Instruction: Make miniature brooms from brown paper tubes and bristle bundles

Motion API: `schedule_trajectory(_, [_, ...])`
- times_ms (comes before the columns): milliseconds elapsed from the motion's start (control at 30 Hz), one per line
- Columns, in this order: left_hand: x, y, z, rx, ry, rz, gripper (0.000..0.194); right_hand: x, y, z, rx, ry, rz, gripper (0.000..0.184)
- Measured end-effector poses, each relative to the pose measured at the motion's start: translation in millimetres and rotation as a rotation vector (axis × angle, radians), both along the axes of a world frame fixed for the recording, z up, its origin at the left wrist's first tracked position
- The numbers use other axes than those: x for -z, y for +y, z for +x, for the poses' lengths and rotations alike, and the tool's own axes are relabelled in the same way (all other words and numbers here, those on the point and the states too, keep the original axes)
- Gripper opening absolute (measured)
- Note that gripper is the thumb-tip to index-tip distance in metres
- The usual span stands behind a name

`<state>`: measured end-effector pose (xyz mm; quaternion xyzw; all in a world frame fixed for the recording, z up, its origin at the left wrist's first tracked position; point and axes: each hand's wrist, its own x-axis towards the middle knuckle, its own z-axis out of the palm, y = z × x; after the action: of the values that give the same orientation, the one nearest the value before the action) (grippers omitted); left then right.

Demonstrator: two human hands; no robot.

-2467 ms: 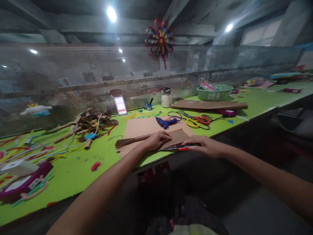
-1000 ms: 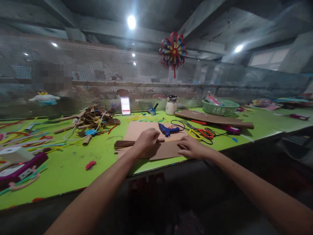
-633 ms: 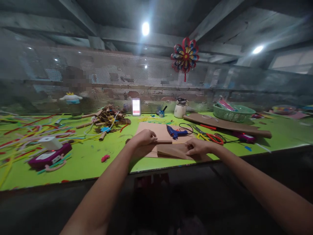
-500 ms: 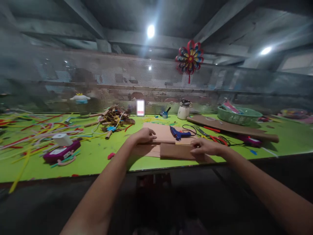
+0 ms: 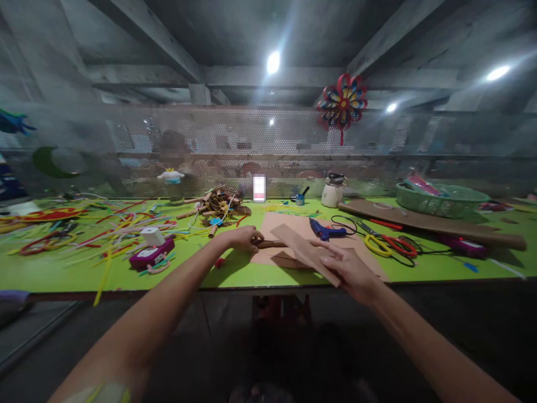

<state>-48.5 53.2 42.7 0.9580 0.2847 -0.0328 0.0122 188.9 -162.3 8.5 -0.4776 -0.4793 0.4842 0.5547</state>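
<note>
My right hand (image 5: 351, 273) grips a flat brown cardboard strip (image 5: 302, 251) by its near right end, with the strip slanting up and to the left. My left hand (image 5: 244, 239) is closed on the left end of a thin, darker brown cardboard piece (image 5: 272, 244). Part of that piece is hidden behind the slanted strip. Beneath both lies a light brown cardboard sheet (image 5: 274, 223) on the green tabletop. A blue glue gun (image 5: 330, 230) rests on the sheet, just beyond my right hand.
Scissors with yellow and red handles (image 5: 380, 246) lie to the right, before a long brown cardboard piece (image 5: 432, 219) and a green basket (image 5: 444, 202). Leftward are a purple power strip (image 5: 151, 254), a twig bundle (image 5: 222, 204) and scattered coloured strips. A white jug (image 5: 333, 193) stands behind.
My right hand has lifted the cardboard strip off the sheet and tilted it. My left hand still holds the thin piece's left end. The view has swung left.
</note>
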Motion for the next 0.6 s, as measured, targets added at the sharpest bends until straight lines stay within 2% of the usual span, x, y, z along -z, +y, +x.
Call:
schedule_trajectory(67, [3.3, 5.6, 1.3, 0.024, -0.007, 0.009, 0.044, 5.5, 0.3, -21.7, -0.088, 0.001, -0.017, 0.055])
schedule_trajectory(167, [6.9, 12.6, 4.6, 0.057, -0.007, 0.017, 0.042, 9.2, -0.2, -51.5, -0.149, 0.004, -0.048, 0.045])
schedule_trajectory(233, [6.4, 14.0, 5.8, 0.067, -0.018, 0.029, 0.042, 8.9, -2.1, -65.4, -0.143, -0.013, -0.057, 0.035])
schedule_trajectory(333, [-0.4, 9.3, 4.9, 0.073, -0.071, 0.062, 0.047, 4.2, -8.2, -65.8, -0.051, -0.147, 0.05, 0.027])
schedule_trajectory(400, [-6.7, -0.4, 5.3, 0.086, -0.134, 0.095, 0.05, -0.6, -12.4, -47.4, 0.109, -0.312, 0.178, 0.028])
schedule_trajectory(467, [-10.1, -17.5, 11.1, 0.11, -0.249, 0.152, 0.045, -4.6, -14.4, -15.9, 0.384, -0.452, 0.311, 0.031])
schedule_trajectory(533, [-7.5, -41.5, 25.2, 0.148, -0.382, 0.202, 0.038, -5.1, -14.1, 21.6, 0.732, -0.497, 0.433, 0.039])
schedule_trajectory(600, [1.9, -68.0, 46.5, 0.266, -0.387, 0.155, 0.036, -0.3, -13.4, 55.9, 0.938, -0.528, 0.448, 0.05])
